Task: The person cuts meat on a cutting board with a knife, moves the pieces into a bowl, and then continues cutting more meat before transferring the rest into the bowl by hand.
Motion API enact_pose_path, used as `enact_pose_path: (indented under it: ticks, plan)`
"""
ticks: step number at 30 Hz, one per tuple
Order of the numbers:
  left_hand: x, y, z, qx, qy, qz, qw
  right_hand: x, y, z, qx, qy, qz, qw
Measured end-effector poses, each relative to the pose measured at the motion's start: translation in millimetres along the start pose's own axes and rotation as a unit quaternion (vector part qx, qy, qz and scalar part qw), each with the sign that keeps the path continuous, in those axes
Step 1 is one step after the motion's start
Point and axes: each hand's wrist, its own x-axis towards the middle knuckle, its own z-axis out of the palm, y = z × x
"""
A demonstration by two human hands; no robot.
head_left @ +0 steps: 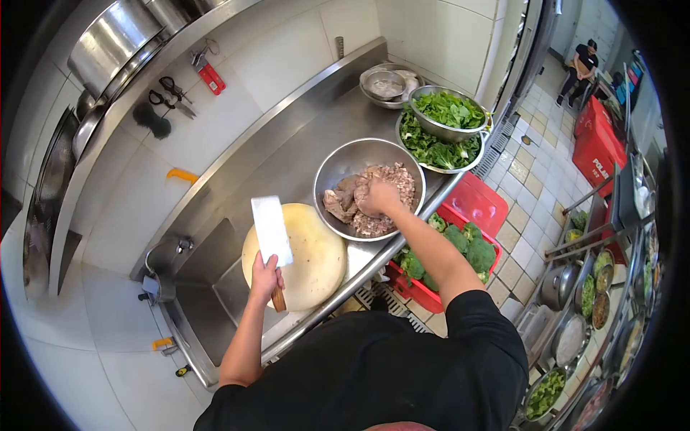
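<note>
My left hand (pixel 267 276) is wrapped round the wooden handle of a cleaver (pixel 272 230). The cleaver's broad blade lies flat-side up over the round, pale chopping block (pixel 316 248). To the right stands a steel mixing bowl (pixel 333 159) with larger pieces of cooked-looking meat (pixel 338 204) and finely chopped meat (pixel 394 179) in it. My right hand (pixel 384 197) reaches down into this bowl, its fingers curled against a piece of meat. The fingertips are partly hidden.
Bowls of leafy greens (pixel 447 111) stand at the counter's far end, beside a smaller steel bowl (pixel 386 84). A red crate of broccoli (pixel 456 244) sits below the counter edge. A sink (pixel 201 316) lies left. Scissors (pixel 171 93) hang on the wall. A person (pixel 581 70) sits far back.
</note>
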Motion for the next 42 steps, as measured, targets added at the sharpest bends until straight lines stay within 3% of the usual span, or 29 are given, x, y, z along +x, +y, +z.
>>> enact_pose_path:
  ticks: [3, 7, 11, 14, 18, 19, 23, 26, 29, 33, 36, 42]
  plan:
    - [-20, -49, -29, 0.034, 0.052, -0.037, 0.997, -20, -14, 41, -0.179, 0.109, -0.042, 0.977]
    - [-40, -98, -53, 0.018, 0.081, -0.095, 0.992, -1, -14, 61, -0.251, 0.064, -0.031, 0.965]
    - [-45, -126, -72, 0.012, 0.039, -0.107, 0.993, -11, -24, 42, -0.263, 0.056, -0.003, 0.963]
    - [-47, -127, -80, 0.033, 0.029, -0.114, 0.993, 20, 0, 79, -0.204, 0.066, 0.045, 0.976]
    - [-54, -126, -104, 0.036, -0.009, -0.123, 0.992, 1, -20, 17, -0.108, -0.001, 0.074, 0.991]
    - [-57, -127, -111, 0.044, -0.019, -0.125, 0.991, 9, -12, 12, -0.065, -0.034, 0.104, 0.992]
    - [-65, -141, -138, 0.039, -0.061, -0.139, 0.988, 16, 15, 2, 0.053, 0.004, 0.255, 0.965]
    - [-69, -154, -147, 0.030, -0.077, -0.147, 0.986, -13, 3, -11, 0.078, 0.065, 0.220, 0.970]
    - [-68, -156, -147, 0.061, -0.079, -0.144, 0.985, -10, 9, 0, -0.061, 0.026, 0.127, 0.990]
    - [-65, -138, -153, 0.130, -0.085, -0.125, 0.980, 5, 21, -6, 0.096, 0.169, 0.101, 0.976]
    - [-64, -111, -148, 0.190, -0.086, -0.108, 0.972, 14, 28, -27, 0.160, 0.164, 0.120, 0.966]
    - [-55, -95, -131, 0.256, -0.064, -0.097, 0.960, 15, 9, -31, 0.087, 0.087, 0.124, 0.985]
